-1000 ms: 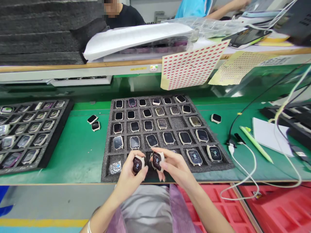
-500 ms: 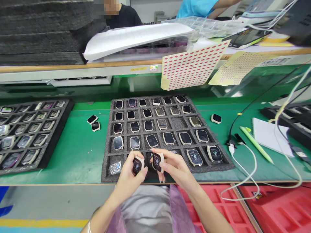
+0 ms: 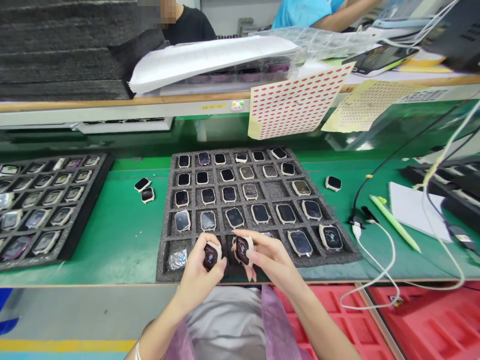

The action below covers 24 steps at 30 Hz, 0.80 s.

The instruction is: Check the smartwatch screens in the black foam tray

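My left hand holds a beige smartwatch body with its dark screen tilted up. My right hand grips a second watch body beside it. Both hands hover over the front row of a grey foam tray, whose pockets hold several more watch bodies. A crumpled bit of clear film lies in the tray's front left pocket.
A second foam tray of watches sits at the left. Loose watch bodies and another lie on the green mat. A green pen, white cable and notepad are at right. Sticker sheets hang behind; other people sit beyond the shelf.
The watch in my left hand has tilted slightly; both hands stay over the tray's front row. The people behind the shelf have shifted a little.
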Each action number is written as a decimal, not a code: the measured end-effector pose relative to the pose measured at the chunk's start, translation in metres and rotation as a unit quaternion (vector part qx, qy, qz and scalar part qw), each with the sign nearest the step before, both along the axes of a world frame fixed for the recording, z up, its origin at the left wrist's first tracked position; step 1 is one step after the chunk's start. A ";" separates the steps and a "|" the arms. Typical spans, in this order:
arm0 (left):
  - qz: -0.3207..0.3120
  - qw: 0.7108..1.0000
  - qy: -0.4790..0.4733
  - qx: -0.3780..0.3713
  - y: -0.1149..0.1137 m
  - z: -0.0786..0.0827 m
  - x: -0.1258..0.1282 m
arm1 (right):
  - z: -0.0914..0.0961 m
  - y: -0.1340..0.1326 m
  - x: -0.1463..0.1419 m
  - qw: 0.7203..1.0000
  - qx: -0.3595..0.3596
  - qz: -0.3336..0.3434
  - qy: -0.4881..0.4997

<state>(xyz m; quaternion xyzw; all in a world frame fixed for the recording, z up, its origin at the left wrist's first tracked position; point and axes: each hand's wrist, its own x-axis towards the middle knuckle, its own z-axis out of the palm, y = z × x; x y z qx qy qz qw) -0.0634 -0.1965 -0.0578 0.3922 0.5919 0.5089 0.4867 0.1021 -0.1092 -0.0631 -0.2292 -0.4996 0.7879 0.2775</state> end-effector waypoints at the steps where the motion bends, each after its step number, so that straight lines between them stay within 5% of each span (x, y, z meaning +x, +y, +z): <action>1: -0.002 1.000 0.000 0.000 0.000 0.000 0.000 | 0.000 0.000 0.000 1.000 0.001 -0.001 0.002; 24: 0.020 0.998 -0.050 0.012 0.000 -0.003 0.004 | -0.002 -0.001 0.001 1.000 0.011 -0.002 0.017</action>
